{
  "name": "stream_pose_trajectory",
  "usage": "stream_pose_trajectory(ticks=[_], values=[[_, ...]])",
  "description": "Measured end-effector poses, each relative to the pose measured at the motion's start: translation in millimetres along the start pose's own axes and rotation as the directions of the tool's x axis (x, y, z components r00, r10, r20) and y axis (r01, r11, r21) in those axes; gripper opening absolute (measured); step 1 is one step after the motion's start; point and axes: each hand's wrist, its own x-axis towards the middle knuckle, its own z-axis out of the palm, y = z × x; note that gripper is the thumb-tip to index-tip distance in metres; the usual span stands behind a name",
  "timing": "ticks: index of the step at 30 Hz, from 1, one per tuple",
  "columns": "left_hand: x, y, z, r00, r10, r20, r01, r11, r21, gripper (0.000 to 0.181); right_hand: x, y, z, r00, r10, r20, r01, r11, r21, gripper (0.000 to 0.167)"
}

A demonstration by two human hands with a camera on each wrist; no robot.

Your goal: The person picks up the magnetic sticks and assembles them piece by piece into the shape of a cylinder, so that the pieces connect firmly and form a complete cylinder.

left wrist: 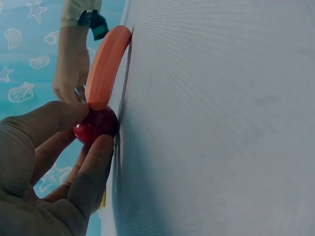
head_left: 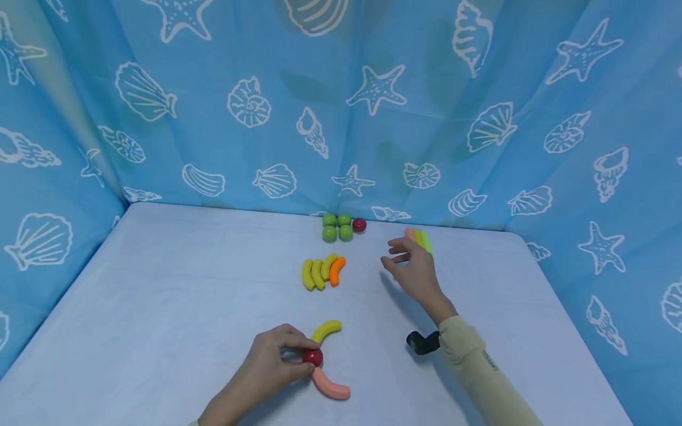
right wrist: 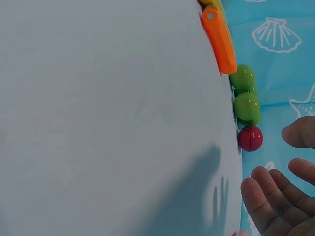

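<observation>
- Glossy red ball, prob. hard plastic: located at near part of white cloth-covered table, btwn near ends of two curved, banana-shaped pieces, one smooth yellow, one matte salmon-pink.
- Ball is pinched by L hand, thumb on one side, fingertip on the other; gap is only as wide as the ball. Pink end is seen right up against ball/thumb; whether yellow end is touched can't be told, fingers in the way.
- R hand: nothing held; thumb & fingers loosely bent, well apart, held above table near small row of pink, yellow & lime strips, partly hidden.
- Handling (judged): ball likely light, stiff, not fragile; shiny skin may be a bit slippery & rolling is likely if let go off-centre. Best gripped at its widest, from opposite sides, w/ light pressure.
- Curved pieces look light & rigid too; best taken mid-length across the curve, so neighbours aren't nudged.
- Farther back: four shiny green balls are grouped w/ a second red ball beside; nearer, three yellow curved pieces are lined up w/ one orange curved piece.
</observation>
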Motion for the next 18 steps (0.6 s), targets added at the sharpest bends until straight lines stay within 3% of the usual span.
stream_pose_trajectory(ticks=[18], values=[[-0.2,0.0,-1.6,1.000,-0.002,0.009,0.002,1.000,-0.001,0.029,26.9,-5,23,0.999,0.036,-0.010,-0.036,0.999,0.010,0.041]])
